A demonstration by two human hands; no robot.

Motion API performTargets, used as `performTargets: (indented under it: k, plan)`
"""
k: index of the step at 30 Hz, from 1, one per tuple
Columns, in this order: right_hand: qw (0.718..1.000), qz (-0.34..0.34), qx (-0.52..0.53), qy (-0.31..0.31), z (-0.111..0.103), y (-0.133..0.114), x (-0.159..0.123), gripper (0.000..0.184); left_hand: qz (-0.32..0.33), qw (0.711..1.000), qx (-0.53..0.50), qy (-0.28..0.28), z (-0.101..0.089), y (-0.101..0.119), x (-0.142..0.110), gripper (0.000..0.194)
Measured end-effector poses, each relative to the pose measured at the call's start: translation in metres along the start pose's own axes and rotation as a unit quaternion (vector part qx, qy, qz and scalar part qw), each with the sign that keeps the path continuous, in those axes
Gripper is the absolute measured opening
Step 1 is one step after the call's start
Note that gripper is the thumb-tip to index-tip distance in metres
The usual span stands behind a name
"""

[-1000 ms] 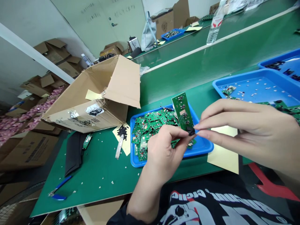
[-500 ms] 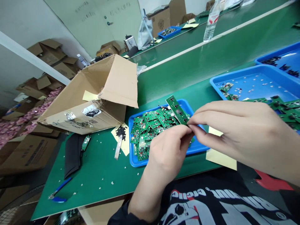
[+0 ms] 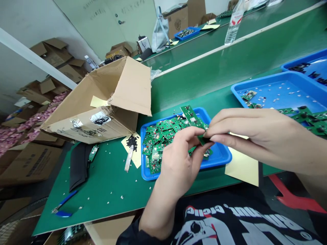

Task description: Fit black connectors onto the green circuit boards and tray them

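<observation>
A long green circuit board (image 3: 190,115) is held up over a blue tray (image 3: 219,157), its far end tilted away to the upper left. My left hand (image 3: 181,156) grips the lower part of this board between thumb and index finger. From the right, my right hand (image 3: 245,136) pinches at the board's lower end, thumb against fingertips; the fingers hide whatever lies between them there. Beneath both hands, the tray holds a heap of small green circuit boards (image 3: 159,139) with red and white parts.
An open cardboard box (image 3: 114,119) stands left of the tray. Small black pieces (image 3: 132,141) lie on yellow paper, with blue-handled cutters (image 3: 63,206) and black foam sheets (image 3: 78,166) further left. Another blue tray (image 3: 270,83) with boards sits at right; a water bottle (image 3: 233,25) stands behind.
My left thumb and index finger have opened slightly and shifted around the board's lower part. The board has turned a little, and my right hand stays at its lower end.
</observation>
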State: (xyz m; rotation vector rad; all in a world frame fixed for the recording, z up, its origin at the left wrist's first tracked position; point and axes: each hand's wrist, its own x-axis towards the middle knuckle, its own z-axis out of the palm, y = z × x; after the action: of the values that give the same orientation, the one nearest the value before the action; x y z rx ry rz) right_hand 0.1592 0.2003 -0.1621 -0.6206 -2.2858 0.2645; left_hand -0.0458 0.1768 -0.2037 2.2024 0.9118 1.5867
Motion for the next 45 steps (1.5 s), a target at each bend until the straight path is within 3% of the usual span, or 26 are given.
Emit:
performTargets:
  k: [5,8,11,13,18,29,35,42,45]
  plan:
    - [0.985,0.047,0.165,-0.02,-0.001,0.002,-0.002,0.019,-0.016,0.999,-0.028,0.01,0.0,0.002,-0.001,0.027]
    - [0.968,0.106,0.225,0.033,0.005,0.002,-0.008,0.019,-0.036,0.998,-0.037,0.03,0.001,0.003,-0.002,0.022]
    - [0.96,0.149,0.218,0.094,0.012,0.002,-0.012,0.011,-0.053,0.997,-0.044,0.042,0.002,0.003,-0.003,0.022]
    - [0.966,0.134,0.195,0.103,0.015,0.003,-0.012,0.005,-0.062,0.996,-0.053,0.039,0.001,0.003,-0.004,0.023]
    - [0.981,0.051,0.162,0.09,0.015,0.007,-0.008,0.008,-0.064,0.996,-0.063,0.013,0.0,0.002,-0.006,0.026]
    - [0.978,0.092,0.18,0.05,0.015,0.004,-0.007,0.011,-0.039,0.999,-0.011,-0.036,-0.001,0.001,-0.008,0.02]
    - [0.988,0.047,0.145,0.009,0.015,0.009,-0.011,0.012,-0.074,0.997,-0.022,-0.031,0.0,0.003,-0.01,0.04]
    - [0.984,0.076,0.159,-0.038,0.015,0.011,-0.012,0.01,-0.094,0.986,-0.079,-0.109,-0.006,0.003,-0.005,0.05]
    - [0.965,0.131,0.226,-0.001,0.027,0.012,-0.018,0.008,-0.092,0.987,-0.052,-0.125,-0.005,-0.003,-0.006,0.049]
